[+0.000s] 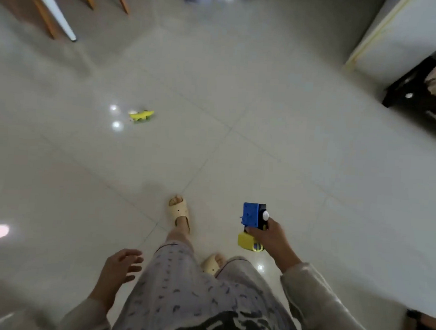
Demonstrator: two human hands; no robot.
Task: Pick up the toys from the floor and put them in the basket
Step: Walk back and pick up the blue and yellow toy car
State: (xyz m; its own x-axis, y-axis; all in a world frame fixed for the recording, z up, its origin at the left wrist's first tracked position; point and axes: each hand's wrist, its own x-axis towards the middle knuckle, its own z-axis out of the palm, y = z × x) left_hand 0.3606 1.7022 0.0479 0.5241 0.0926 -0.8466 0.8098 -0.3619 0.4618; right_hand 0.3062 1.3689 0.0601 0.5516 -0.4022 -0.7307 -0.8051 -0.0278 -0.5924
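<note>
A: Right hand [269, 234] is wrapped around a blue and yellow toy truck [252, 225], carried at hip height over the tiled floor [265, 129]. Fingers cross its middle, between the blue part and the yellow part.

B: And the left hand [120, 267]?

A: Loose, fingers spread, holding nothing, just beside the patterned trousers [179, 285].

B: What's left down there?

A: One yellow toy [141, 115], ahead and to the left, lying on the tiles near two bright light reflections and well apart from the slippers [179, 212]. Long and thin, a touch of green underneath. Too blurred to tell what it is.

B: How would it handle?

A: Looks like hard plastic, so I'd judge it light and stiff. Those glossy tiles could let it skid if nudged, so a pinch across the middle from above seems safest. The truck looks the same sort of plastic, bulkier, and the hand manages it alone.

B: Where's the basket?

A: Nowhere in view. Chair legs [68, 5] at top left, a white cabinet [398, 40] at top right with dark furniture [420, 100] below it, and something dark cut off at the bottom right corner that I can't identify.

B: More toys?

A: None that I can see, though the frame edges are smeared.
</note>
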